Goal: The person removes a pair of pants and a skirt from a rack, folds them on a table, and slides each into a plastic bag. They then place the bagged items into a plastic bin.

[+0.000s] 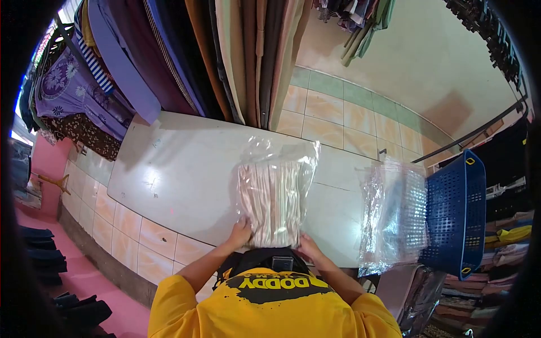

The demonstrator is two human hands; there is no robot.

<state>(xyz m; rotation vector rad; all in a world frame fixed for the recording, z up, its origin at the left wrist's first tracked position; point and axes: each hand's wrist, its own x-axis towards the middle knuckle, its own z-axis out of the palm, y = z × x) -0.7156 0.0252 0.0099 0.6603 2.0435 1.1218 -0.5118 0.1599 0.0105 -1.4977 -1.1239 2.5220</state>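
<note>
— Two hands were at the near edge of the bagged cloth point(274, 197), weren't they?

— Yes. Left hand point(241, 233) sat at its near left corner, right hand point(309, 246) at its near right corner. Both touched the bag's lower edge.

— How were the grips?

— Left fingers curled over the corner and seemed to press or pinch the plastic; the right hand looked partly closed on the edge too. Whether either really clamped the film, I couldn't tell from that angle.

— And where did the bag lie?

— Flat on the white surface point(180, 174), near the person's body, its open or loose top end pointing away toward the hanging clothes point(248, 56). The folded striped cloth filled the lower part; empty film stuck out past it.

— Anything beside it?

— A stack of clear bags point(394, 214) to the right, well apart from the hands, and a blue basket point(456, 214) just beyond, touching or almost touching that stack.

— Which step would you call it?

— My guess: settling the cloth into its bag, squaring the near end. The far flap looked unfolded.

— So what did the next move ask for?

— Probably smoothing the air out toward the far end while holding the near corners down, so the slippery film didn't slide on the glossy top.
</note>
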